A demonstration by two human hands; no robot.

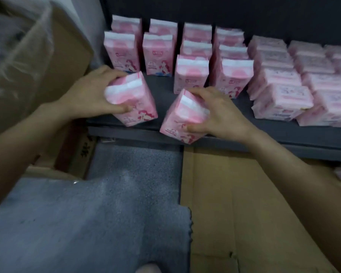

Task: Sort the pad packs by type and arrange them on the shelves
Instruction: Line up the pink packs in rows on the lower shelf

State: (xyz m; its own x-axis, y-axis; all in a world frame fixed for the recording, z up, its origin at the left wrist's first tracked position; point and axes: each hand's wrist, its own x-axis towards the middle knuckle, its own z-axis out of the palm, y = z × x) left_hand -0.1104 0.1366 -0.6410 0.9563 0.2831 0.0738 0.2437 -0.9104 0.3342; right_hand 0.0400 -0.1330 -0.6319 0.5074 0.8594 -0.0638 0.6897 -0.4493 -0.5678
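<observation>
My left grip (91, 95) pinches one tilted pad pack (133, 103), my right grip (215, 113) another pack (182, 119); both lean over the shelf (264, 133) front edge, upright rows (191, 62) just behind.

A dark shelf (161, 91) holds upright pink packs (191, 75) in rows at its back and flatter pink packs (280, 101) stacked thick along its right part. A bare strip of shelf runs up the middle front, between the two tilted packs that the left hand (91, 93) and right hand (220, 113) each grip (both at the shelf's front edge). Left of the shelf a tall cardboard box (63, 56) stands close.
</observation>
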